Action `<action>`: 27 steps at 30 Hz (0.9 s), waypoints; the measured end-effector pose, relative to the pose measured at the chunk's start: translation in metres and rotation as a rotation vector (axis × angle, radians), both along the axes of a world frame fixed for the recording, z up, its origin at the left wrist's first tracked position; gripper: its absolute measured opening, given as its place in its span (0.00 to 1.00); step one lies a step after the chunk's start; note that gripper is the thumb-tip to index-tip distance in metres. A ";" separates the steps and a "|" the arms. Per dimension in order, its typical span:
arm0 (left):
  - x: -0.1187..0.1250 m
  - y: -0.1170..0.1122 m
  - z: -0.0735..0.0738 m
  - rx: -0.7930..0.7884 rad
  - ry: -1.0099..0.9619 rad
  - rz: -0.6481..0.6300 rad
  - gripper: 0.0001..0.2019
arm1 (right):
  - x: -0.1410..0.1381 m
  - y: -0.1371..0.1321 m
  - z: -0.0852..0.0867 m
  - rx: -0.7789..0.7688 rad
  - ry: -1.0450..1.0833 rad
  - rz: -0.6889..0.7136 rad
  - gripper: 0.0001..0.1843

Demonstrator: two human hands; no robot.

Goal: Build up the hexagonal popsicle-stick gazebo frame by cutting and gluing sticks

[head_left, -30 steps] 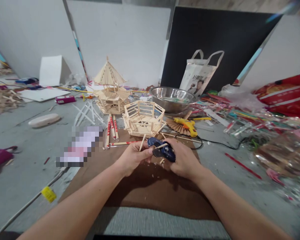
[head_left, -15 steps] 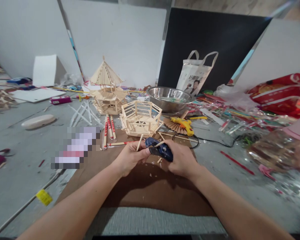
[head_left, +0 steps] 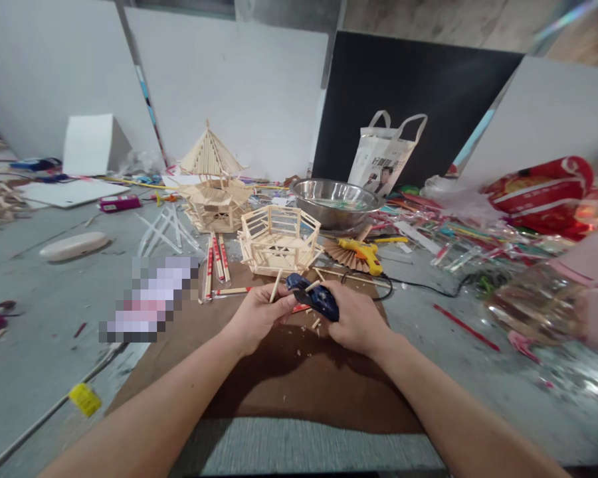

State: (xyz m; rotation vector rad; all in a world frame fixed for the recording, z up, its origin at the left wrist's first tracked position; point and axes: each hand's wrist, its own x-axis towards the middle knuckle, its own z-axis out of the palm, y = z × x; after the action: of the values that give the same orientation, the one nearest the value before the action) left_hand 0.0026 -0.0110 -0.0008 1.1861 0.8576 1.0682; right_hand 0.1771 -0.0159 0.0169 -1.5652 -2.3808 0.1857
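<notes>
My right hand [head_left: 356, 315] is wrapped round a dark blue hand tool [head_left: 323, 302], which looks like a hand cutter. Its head points left towards my left hand [head_left: 256, 312], which pinches a thin wooden stick [head_left: 276, 285] tilted upward. A second short piece of stick [head_left: 312, 286] lies across the tool; I cannot tell whether it is clamped. Just beyond my hands stands an open, railed wooden-stick frame [head_left: 279, 242]. Behind it to the left is a stick pavilion [head_left: 212, 179] with a pointed roof. Small offcuts lie beneath the tool on a brown board [head_left: 259, 392].
A yellow glue gun [head_left: 363, 254] with a black cord lies right of the frame. Red-banded chopstick packs [head_left: 218, 259] are at left. Further back stand a steel bowl [head_left: 336, 199] and a white bag [head_left: 381, 156]. A pink-lidded bottle [head_left: 538, 292] is at right.
The view has shifted slightly, so the scene sits a little lower and to the left. Both hands keep the same hold on the stick and the blue tool.
</notes>
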 end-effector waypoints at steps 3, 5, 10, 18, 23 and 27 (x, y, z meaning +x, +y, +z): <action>-0.001 0.001 -0.003 -0.009 -0.010 -0.027 0.15 | 0.002 0.002 -0.002 0.005 0.040 0.045 0.24; -0.002 0.001 -0.004 -0.016 -0.021 -0.043 0.15 | 0.003 0.003 -0.004 0.019 0.052 0.069 0.25; -0.004 0.002 -0.006 -0.039 -0.074 -0.102 0.14 | 0.004 0.003 -0.006 0.049 0.062 0.100 0.27; -0.004 0.001 -0.006 -0.077 -0.130 -0.154 0.14 | 0.004 0.002 -0.005 0.061 0.078 0.121 0.27; -0.005 0.001 -0.006 -0.123 -0.169 -0.189 0.15 | 0.005 0.003 -0.006 0.076 0.091 0.136 0.26; -0.005 0.001 -0.005 -0.146 -0.171 -0.209 0.14 | 0.005 0.003 -0.007 0.074 0.112 0.159 0.27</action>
State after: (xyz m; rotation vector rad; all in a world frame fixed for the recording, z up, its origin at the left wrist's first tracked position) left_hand -0.0027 -0.0100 -0.0061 1.0221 0.6516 0.9061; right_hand 0.1825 -0.0127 0.0103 -1.2989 -2.3953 0.2098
